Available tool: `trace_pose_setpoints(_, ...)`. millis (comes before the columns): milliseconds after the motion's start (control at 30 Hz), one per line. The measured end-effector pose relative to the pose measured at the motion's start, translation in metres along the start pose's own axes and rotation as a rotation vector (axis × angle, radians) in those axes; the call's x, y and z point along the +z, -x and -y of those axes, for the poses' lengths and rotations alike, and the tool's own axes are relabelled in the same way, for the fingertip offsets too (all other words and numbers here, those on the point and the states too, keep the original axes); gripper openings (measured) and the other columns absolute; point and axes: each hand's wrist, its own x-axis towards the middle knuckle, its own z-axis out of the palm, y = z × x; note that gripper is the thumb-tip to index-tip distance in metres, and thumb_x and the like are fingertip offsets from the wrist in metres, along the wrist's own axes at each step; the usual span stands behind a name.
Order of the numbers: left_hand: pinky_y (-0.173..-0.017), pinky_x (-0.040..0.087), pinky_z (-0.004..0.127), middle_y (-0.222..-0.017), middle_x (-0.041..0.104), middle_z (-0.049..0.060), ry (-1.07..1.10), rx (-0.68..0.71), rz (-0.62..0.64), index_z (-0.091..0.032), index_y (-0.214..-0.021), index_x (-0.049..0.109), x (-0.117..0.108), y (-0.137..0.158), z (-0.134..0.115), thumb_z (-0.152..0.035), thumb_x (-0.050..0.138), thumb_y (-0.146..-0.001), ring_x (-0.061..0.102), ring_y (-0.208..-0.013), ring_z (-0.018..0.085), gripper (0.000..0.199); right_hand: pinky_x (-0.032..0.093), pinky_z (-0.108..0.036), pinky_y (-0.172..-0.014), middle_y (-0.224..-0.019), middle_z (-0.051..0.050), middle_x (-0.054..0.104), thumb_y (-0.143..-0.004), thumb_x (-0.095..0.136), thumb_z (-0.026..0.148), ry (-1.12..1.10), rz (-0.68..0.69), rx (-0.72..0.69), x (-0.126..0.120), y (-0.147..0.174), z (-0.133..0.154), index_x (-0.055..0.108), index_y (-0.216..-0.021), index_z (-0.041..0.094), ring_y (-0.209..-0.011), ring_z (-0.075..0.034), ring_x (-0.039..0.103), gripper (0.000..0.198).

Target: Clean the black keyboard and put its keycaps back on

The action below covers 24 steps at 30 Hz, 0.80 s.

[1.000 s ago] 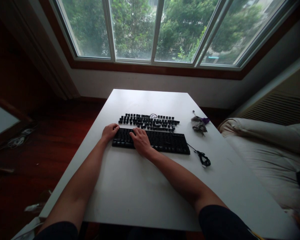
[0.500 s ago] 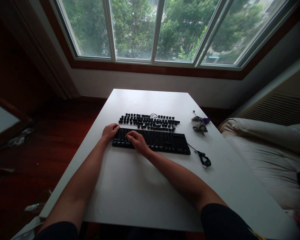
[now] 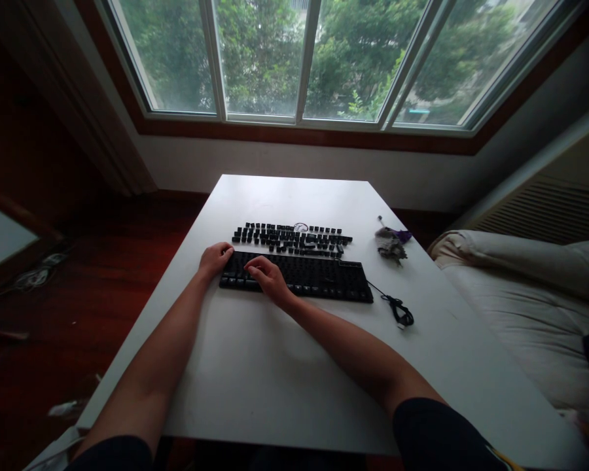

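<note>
A black keyboard [image 3: 319, 278] lies on the white table [image 3: 269, 373], with a row of keycaps along its near edge and a darker area behind them. My left hand [image 3: 216, 258] is closed at its far left corner, thumb and fingers against the edge. Over the left part of the keyboard, my right hand [image 3: 269, 278] has its fingers curled together, pointing left; whatever is in the fingertips is too small to make out. Just beyond the keyboard, many loose black keycaps [image 3: 287, 237] lie in rough rows. A thin ring-shaped tool [image 3: 300, 227] rests among the farthest ones.
A coiled black cable [image 3: 400, 313] runs from the keyboard's right side. Farther right lies a grey, fluffy duster-like thing [image 3: 391, 246] with a purple part. A cushioned pale seat [image 3: 500, 307] stands right of the table, and a window fills the back wall.
The right hand's fingers have shifted very slightly over the keyboard. My left hand stays at the corner, and the keycaps lie as before.
</note>
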Motion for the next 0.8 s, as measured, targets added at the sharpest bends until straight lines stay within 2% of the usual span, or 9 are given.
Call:
trace_pose_setpoints(200,-0.076,0.045,0.030,-0.098,0.076,0.004,-0.012,0.002,0.005,-0.024,-0.099,0.075,-0.002,0.000,-0.002,-0.045,0.050,-0.094,0.065,-0.086,0.021,0.033,0.047,-0.028,-0.079,-0.095,-0.003,0.070,-0.093,0.061,0.037,0.067,0.022,-0.039,-0.001,-0.001,0.002,0.071,-0.096,0.020,-0.087,-0.017,0.062,0.020)
trace_pose_setpoints(467,-0.079,0.046,0.030,-0.100,0.077,0.005,-0.033,-0.018,0.016,-0.024,-0.099,0.075,-0.005,0.002,-0.007,-0.044,0.050,-0.094,0.066,-0.089,0.022,0.032,0.043,-0.026,-0.072,-0.087,-0.002,0.069,-0.095,0.055,0.026,0.543,-0.013,-0.138,-0.006,0.004,0.013,0.070,-0.093,0.022,-0.073,-0.015,0.059,0.016)
trace_pose_setpoints(667,-0.078,0.046,0.030,-0.101,0.076,0.005,-0.024,-0.011,0.030,-0.024,-0.101,0.075,-0.004,0.001,-0.006,-0.043,0.049,-0.095,0.066,-0.088,0.022,0.033,0.044,-0.027,-0.080,-0.093,-0.004,0.071,-0.098,0.053,0.027,0.677,0.014,-0.202,-0.006,0.006,0.010,0.069,-0.095,0.023,-0.082,-0.017,0.063,0.017)
trace_pose_setpoints(800,-0.077,0.046,0.030,-0.100,0.076,0.005,-0.014,0.007,0.016,-0.023,-0.100,0.075,-0.003,0.000,-0.005,-0.044,0.049,-0.094,0.065,-0.087,0.021,0.034,0.044,-0.027,-0.078,-0.092,-0.003,0.071,-0.098,0.054,0.026,0.745,0.034,-0.195,-0.005,0.006,0.008,0.069,-0.094,0.023,-0.081,-0.017,0.064,0.016)
